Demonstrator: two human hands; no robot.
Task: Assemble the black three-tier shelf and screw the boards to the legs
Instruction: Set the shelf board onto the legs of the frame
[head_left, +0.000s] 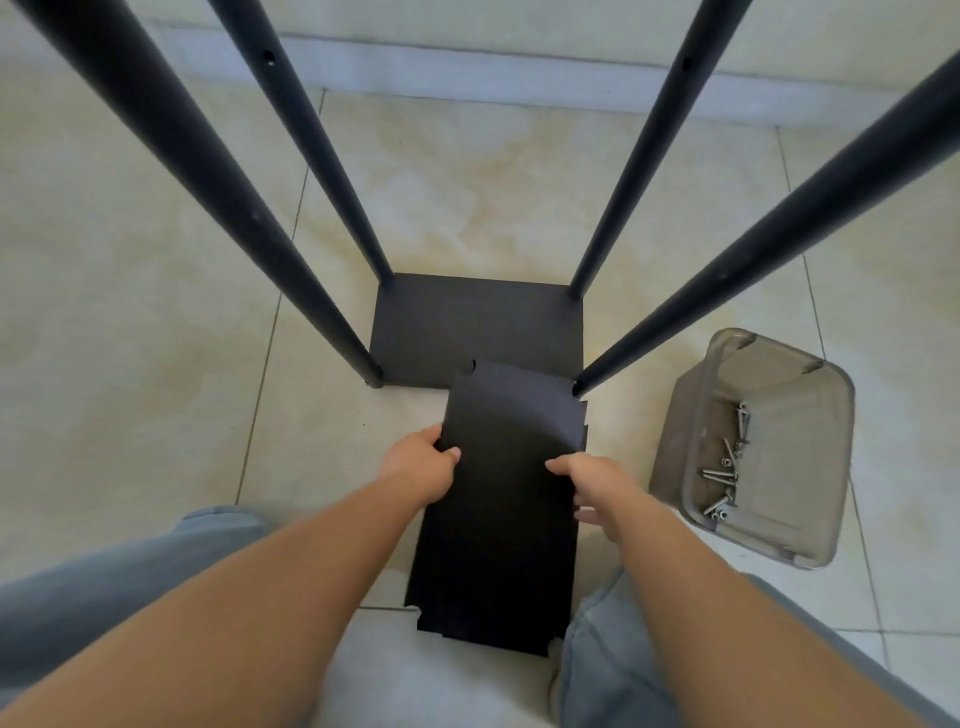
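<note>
Left grip (423, 460) and right grip (584, 480), both clamped (forearms extended).

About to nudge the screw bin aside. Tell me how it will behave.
The bin likely slides easily on the smooth tile floor. It looks like light, thin plastic, so it may flex. The loose screws would probably rattle and shift.

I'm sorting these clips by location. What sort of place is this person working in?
Probably an indoor room, perhaps at home; the exact kind is unclear. The person works on a glossy tiled floor that meets a pale wall base, with both hands gripping a black board beside a plastic bin of screws.
</note>
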